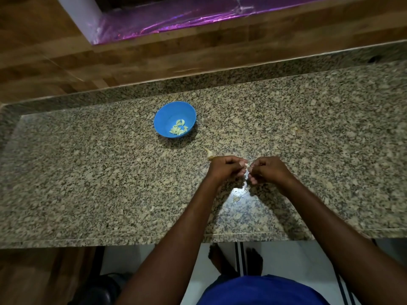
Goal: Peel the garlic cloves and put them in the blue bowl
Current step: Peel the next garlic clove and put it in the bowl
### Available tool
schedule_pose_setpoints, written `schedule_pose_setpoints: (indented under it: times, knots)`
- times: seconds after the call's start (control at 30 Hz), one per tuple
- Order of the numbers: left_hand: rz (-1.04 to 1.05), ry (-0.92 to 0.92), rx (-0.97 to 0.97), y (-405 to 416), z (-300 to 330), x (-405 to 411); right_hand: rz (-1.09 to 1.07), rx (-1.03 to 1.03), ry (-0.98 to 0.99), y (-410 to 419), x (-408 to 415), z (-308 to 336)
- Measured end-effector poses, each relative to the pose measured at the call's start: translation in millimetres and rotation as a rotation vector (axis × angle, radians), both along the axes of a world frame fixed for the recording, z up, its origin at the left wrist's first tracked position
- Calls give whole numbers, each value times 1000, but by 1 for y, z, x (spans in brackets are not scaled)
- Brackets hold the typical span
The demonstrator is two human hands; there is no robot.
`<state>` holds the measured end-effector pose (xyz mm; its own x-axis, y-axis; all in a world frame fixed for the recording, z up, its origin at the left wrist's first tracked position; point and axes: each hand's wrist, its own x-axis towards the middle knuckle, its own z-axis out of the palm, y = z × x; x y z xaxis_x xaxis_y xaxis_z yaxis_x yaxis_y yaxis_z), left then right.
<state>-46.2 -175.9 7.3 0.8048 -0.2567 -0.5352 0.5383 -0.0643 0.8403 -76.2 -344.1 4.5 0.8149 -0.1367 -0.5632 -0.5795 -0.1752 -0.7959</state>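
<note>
Both hands, left hand [225, 167] and right hand [267, 169], pinch one garlic clove [246, 166] between curled fingertips near the countertop's [88, 172] front edge; the blue bowl [163, 119] lies beyond, nearer the left.

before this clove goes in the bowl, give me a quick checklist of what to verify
1. Clove held: ok, left hand and right hand both pinch it over the counter.
2. Clove fully peeled: cannot tell, fingers cover most of it.
3. Bowl upright and open: ok, peeled cloves already lie inside.
4. Path to bowl: ok, only bare counter lies between the hands and it.
5. More to peel: ok, one unpeeled clove lies just beyond the left hand.
6. Skins kept apart: ok, they lie near the counter's front, away from the bowl.
</note>
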Motion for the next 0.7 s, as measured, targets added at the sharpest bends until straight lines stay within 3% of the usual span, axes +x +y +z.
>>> schedule_pose_setpoints:
  times: [0.27, 0.53, 0.7]
  knots:
    - [36, 59, -21, -3, -7, -1, -87, 182, -39, -2, -3, -5]
    - [77, -96, 100, -6, -11, 0, -232, 466, 18, -4, 3, -21]
    - [100, -168, 66, -5, -13, -1, -270, 568, 14, -2, 5, -23]
